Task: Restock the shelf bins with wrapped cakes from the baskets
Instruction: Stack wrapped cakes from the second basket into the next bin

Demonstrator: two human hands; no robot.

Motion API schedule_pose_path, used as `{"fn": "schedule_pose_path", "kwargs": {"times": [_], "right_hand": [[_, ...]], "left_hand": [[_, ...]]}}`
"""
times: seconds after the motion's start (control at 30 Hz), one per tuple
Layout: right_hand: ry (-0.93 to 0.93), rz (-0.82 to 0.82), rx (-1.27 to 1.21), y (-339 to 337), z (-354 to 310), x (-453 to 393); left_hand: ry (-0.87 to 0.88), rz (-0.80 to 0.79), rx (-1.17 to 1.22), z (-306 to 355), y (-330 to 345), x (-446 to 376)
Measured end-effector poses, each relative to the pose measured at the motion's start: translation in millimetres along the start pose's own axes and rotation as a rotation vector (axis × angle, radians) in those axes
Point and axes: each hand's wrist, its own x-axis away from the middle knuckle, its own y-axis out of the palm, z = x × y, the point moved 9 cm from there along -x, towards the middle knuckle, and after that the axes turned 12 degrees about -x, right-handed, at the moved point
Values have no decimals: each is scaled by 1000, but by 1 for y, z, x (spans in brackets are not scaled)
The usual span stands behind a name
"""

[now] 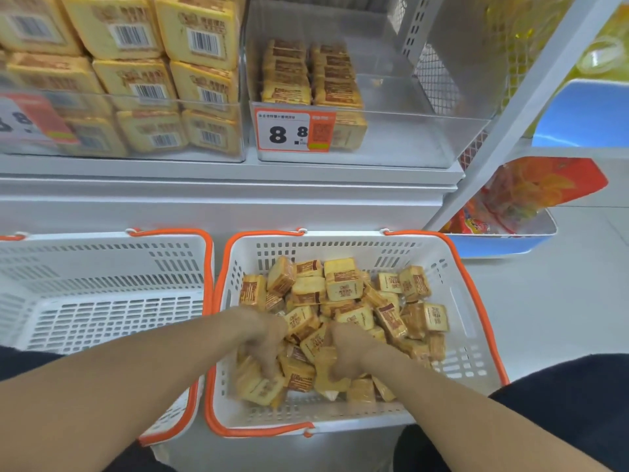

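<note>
A white basket with orange handles [452,267] sits on the floor before me, holding several small wrapped cakes [343,284]. Both hands are down among the cakes. My left hand [263,338] curls its fingers round cakes near the basket's front left. My right hand [347,352] grips cakes near the middle front. The clear shelf bin [408,137] above, with an 8.8 price tag [289,131], holds two short stacks of the same cakes [309,76] at its left side; its right side is bare.
An empty white basket [102,301] stands to the left, touching the full one. The left shelf bin [136,97] is packed with larger yellow cakes. A blue and white tray with snack bags [503,233] lies on the floor at right, past the shelf upright [510,114].
</note>
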Motion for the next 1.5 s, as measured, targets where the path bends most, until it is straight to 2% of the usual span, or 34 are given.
{"fn": "schedule_pose_path", "kwargs": {"times": [0.07,0.17,0.27,0.37,0.47,0.67,0.8,0.9,0.97,1.07,1.17,1.37,1.4,1.5], "right_hand": [[-17,-9,-7,-33,-9,7],[-58,16,-38,-100,-20,29],[-75,26,-243,-161,-21,62],[-122,73,-489,-207,-18,94],[-237,171,-776,-227,-16,114],[-366,253,-1308,-222,-19,121],[-354,197,-1468,-210,-23,115],[-375,181,-1582,-207,-22,113],[-420,177,-1623,-208,-26,113],[-472,244,-1623,-209,-27,110],[-559,319,-1505,-211,-32,109],[-883,713,-694,-215,-69,139],[-911,742,-617,-213,-73,142],[-941,679,-592,-208,-81,145]], "left_hand": [[6,47,207,-17,-23,13],[97,95,672,-26,-64,44],[230,139,1094,-24,-93,64],[394,126,1412,-14,-115,84],[445,212,1522,-10,-131,96],[379,365,1735,-8,-139,104],[331,418,1827,-4,-141,114],[209,478,2003,-15,-136,111],[122,552,2033,-25,-133,112],[-20,732,1941,-42,-130,119],[-89,882,1931,-52,-129,126],[15,785,1953,-39,-135,122],[38,774,1963,-37,-136,121],[79,770,2010,-33,-137,121]]}}
